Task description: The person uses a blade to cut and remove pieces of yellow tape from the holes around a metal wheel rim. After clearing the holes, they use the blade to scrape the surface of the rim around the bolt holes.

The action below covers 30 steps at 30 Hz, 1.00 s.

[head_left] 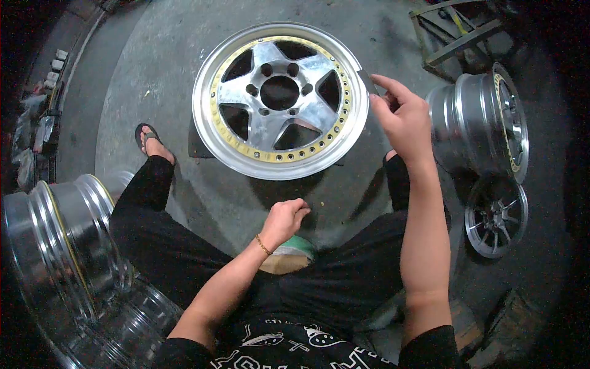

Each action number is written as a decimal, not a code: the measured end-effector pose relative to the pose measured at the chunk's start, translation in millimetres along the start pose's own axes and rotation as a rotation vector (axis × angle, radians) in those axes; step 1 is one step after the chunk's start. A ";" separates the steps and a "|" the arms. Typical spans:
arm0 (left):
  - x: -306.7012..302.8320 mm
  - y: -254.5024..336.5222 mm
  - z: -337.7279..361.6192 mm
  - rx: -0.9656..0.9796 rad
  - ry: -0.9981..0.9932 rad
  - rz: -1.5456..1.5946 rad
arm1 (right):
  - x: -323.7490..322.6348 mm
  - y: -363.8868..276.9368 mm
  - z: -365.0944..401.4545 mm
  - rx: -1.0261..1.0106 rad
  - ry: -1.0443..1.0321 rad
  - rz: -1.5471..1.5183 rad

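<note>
We see the big wheel [263, 161] face up in front of us. At its right edge, our right hand [373, 89] pinches a thin dark piece [364, 76]; we can't tell if they touch. Our left hand [287, 220] is curled closed, just below the wheel's near edge, with a gap between. Bare floor [153, 80] gives room left of the wheel. More wheels [464, 120] stand to its right.

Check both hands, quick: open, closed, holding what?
Left hand: fingers curled, contents hidden.
Right hand: pinching a thin dark piece by the wheel.
</note>
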<state>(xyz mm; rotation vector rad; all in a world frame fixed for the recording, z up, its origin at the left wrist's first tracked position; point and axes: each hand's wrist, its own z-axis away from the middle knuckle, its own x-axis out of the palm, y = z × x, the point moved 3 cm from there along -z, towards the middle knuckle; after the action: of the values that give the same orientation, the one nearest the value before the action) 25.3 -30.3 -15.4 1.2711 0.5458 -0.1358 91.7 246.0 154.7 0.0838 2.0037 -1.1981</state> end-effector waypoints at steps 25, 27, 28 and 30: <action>8.1 -18.3 0.0 -0.178 -0.006 -0.040 | 0.1 -2.4 0.3 -0.012 -0.014 0.005; 8.4 -16.9 0.0 -0.149 -0.028 0.009 | 0.5 -2.4 0.5 -0.014 -0.010 0.004; 8.3 -15.8 -0.4 -0.150 -0.028 0.009 | 0.7 -2.1 0.5 -0.019 -0.010 0.006; 10.0 -13.3 -1.9 -0.154 -0.053 -0.034 | 1.1 -2.1 0.4 -0.023 -0.010 0.008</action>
<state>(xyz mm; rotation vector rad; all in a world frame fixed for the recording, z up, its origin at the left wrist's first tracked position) 28.2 -30.6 -31.8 1.1060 0.5225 -0.1523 90.3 244.2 155.4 0.0739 2.0060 -1.1683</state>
